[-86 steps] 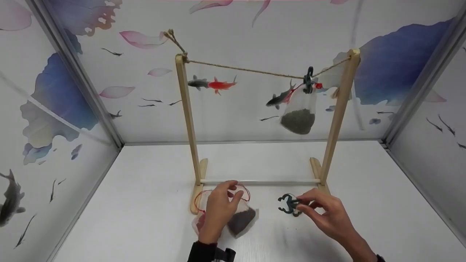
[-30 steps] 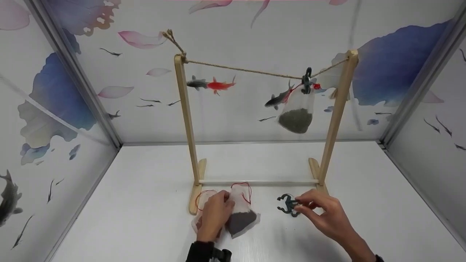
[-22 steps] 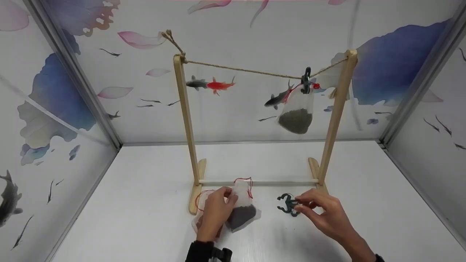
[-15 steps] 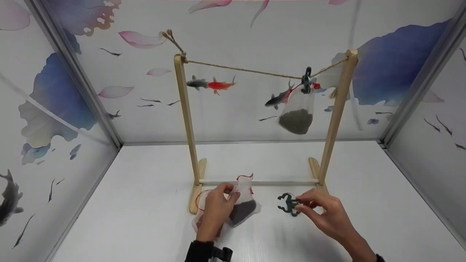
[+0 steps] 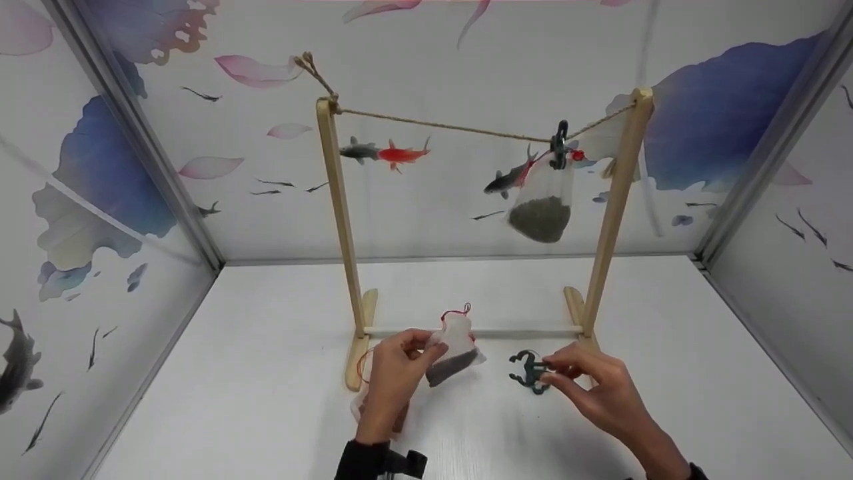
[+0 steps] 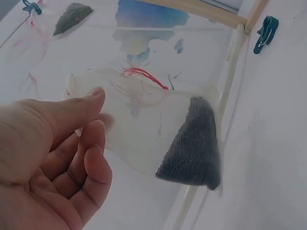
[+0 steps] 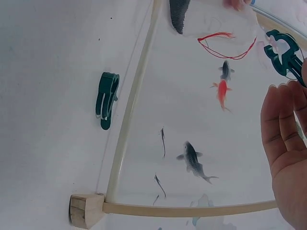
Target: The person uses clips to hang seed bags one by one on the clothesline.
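My left hand [image 5: 400, 373] pinches a white mesh drawstring bag [image 5: 458, 333] by its side edge between thumb and forefinger. Dark grains fill the bag's bottom, and a red cord [image 6: 144, 76] trails from its top. In the head view the bag is raised, tilted, in front of the rack's low bar. A dark green plastic clip [image 5: 528, 367] is pinched by the handles in my right hand [image 5: 593, 383], its curved arms pointing left. Another green clip [image 7: 106, 100] lies on the table. Partly hidden under my left wrist is a bag with reddish-brown contents [image 5: 401, 420].
A wooden rack [image 5: 343, 213] stands mid-table with a twine line [image 5: 440, 125] strung between its posts. Near the right post, a green clip [image 5: 560, 147] holds a bag of greenish grains [image 5: 541, 217] on the line. Patterned walls enclose the white table [image 5: 266, 347] on three sides.
My left hand has gripped the dark-grain bag, which lay flat on the table, and lifted it up and slightly right. My right hand stays nearly still with its clip.
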Available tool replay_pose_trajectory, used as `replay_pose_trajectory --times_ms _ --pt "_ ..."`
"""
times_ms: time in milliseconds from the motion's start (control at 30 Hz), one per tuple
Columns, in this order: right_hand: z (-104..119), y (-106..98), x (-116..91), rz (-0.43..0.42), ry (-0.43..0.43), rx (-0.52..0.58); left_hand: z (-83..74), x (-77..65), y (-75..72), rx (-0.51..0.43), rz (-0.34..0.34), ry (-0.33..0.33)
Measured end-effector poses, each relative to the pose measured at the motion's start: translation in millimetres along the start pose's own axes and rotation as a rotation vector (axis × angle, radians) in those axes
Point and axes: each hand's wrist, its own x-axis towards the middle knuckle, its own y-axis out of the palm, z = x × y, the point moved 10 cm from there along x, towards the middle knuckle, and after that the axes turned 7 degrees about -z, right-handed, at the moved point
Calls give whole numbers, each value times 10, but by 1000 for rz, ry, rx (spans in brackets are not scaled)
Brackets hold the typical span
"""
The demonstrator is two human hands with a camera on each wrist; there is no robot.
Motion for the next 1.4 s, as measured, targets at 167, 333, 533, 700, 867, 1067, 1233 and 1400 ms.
replay_pose_trajectory --times_ms 167,333,533,700,867,1067,1233,1400 --pt "115 -36 42 -11 -47 10 -87 -27 8 -68 7 -13" --pt "204 -82 76 -33 -76 3 -162 -45 44 -69 18 -14" --pt "122 -152 128 -30 -74 -49 -439 56 62 -58 63 93" --pt "163 -202 322 -11 -139 -46 -741 223 53 -1 99 208" --pt "288 -242 542 23 -213 -12 -1018 397 15 11 130 274" --pt "471 -343 840 46 -276 -24 -1346 588 -32 27 155 324" --pt "684 -479 1182 31 -356 -79 -1606 723 -63 9 164 345" --pt "916 -592 1548 16 -425 -91 -1835 850 -125 -27 138 355"
